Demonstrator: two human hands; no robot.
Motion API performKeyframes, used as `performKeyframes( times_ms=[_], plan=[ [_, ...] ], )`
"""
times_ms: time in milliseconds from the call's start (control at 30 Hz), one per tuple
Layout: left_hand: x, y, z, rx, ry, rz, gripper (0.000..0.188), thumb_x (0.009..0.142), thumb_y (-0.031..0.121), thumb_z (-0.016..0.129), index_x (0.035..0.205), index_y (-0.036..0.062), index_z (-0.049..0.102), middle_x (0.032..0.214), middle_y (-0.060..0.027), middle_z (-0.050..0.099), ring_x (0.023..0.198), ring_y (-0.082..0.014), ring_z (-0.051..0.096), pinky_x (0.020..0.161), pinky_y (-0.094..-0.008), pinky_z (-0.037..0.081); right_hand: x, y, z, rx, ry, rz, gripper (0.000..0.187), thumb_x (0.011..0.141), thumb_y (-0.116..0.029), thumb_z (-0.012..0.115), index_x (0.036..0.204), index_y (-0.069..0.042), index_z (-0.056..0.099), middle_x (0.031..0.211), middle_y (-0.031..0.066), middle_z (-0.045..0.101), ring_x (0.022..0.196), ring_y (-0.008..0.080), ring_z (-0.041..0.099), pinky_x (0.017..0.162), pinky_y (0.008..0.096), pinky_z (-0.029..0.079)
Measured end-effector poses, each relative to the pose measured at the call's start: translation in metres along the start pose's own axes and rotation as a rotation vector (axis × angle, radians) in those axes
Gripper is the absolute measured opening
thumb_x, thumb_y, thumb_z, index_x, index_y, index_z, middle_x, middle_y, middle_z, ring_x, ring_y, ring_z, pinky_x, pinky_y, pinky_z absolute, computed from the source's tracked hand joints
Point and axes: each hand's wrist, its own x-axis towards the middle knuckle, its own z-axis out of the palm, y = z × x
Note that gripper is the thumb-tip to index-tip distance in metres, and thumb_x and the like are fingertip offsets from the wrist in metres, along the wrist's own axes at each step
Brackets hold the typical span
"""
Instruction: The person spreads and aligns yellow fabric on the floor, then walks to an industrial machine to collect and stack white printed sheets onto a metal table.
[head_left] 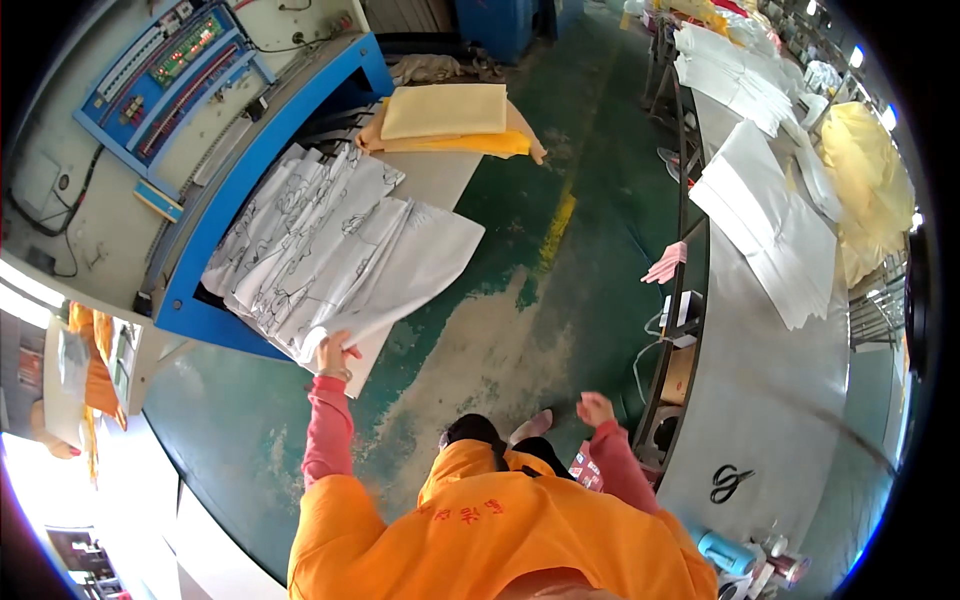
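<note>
White printed fabric (300,225) with black line drawings lies in folds at the mouth of the blue-framed machine (190,290). My left hand (334,357) pinches the near corner of this fabric, with its edge rolled at the fingers. The fabric's right side spreads over a pale board (440,180) that juts from the machine. On the far end of that board rests a folded cream cloth (445,110) on top of an orange-yellow one (500,143). My right hand (597,408) hangs over the floor beside the table, fingers curled, with nothing visible in it.
A long metal table (700,440) runs along the right, bearing stacked white sheets (765,200), yellow plastic (865,180), black scissors (732,483) and a blue bottle (727,553). A pink glove (665,263) hangs at its edge. Wires and boards (185,55) show on the machine.
</note>
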Motion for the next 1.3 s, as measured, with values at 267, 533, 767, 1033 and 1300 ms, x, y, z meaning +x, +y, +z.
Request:
performKeyframes(
  times_ms=[267,533,767,1033,1300],
  plan=[
    [-0.142,0.139,0.122,0.184,-0.253,0.254,0.016,0.063,0.005,0.048,0.076,-0.0031,0.046,0.063,-0.0127,0.051,0.041,-0.0224,0.046,0.034,-0.0286,0.037,0.008,-0.193,0.1,0.818,-0.693,0.422,0.097,0.057,-0.057,0.048,0.117,-0.001,-0.004,0.111,0.026,0.029,0.101,0.0368,0.033,0.081,0.048,0.029],
    [-0.13,0.164,0.195,0.138,-0.486,0.047,0.034,0.056,0.009,0.048,0.086,-0.0043,0.043,0.064,-0.0143,0.052,0.031,-0.0193,0.043,0.027,-0.0254,0.035,0.043,-0.163,0.067,0.927,-0.142,0.486,0.012,0.066,0.0,0.044,0.078,-0.002,0.046,0.074,0.0065,0.052,0.068,0.0167,0.052,0.063,0.0264,0.045],
    [-0.084,0.142,0.326,-0.039,-0.965,-0.075,0.039,0.057,0.01,0.048,0.09,-0.0086,0.04,0.071,-0.0183,0.052,0.03,-0.0172,0.045,0.027,-0.0242,0.039,-0.089,-0.26,-0.099,0.864,0.366,-0.609,0.028,0.063,0.001,0.043,0.091,0.002,0.042,0.08,0.0097,0.05,0.075,0.0212,0.05,0.062,0.0352,0.045],
    [-0.142,0.012,0.482,0.53,-1.738,-0.156,0.02,0.071,0.019,0.049,0.067,-0.0004,0.054,0.053,-0.0046,0.052,0.046,-0.01,0.048,0.043,-0.0208,0.037,-0.191,-0.225,-0.25,0.888,1.219,-1.014,0.031,0.062,0.002,0.045,0.093,-0.001,0.043,0.085,0.0072,0.047,0.075,0.0166,0.048,0.062,0.0277,0.041],
    [-0.153,-0.264,0.473,1.01,-2.255,-0.181,0.018,0.072,0.018,0.045,0.071,0.0015,0.052,0.058,-0.0047,0.052,0.052,-0.0136,0.05,0.049,-0.0236,0.039,-0.114,-0.039,-0.394,-0.238,1.792,0.624,0.055,0.055,-0.015,0.058,0.104,-0.001,0.037,0.088,0.0193,0.049,0.085,0.0308,0.047,0.076,0.0344,0.036]
  ],
)
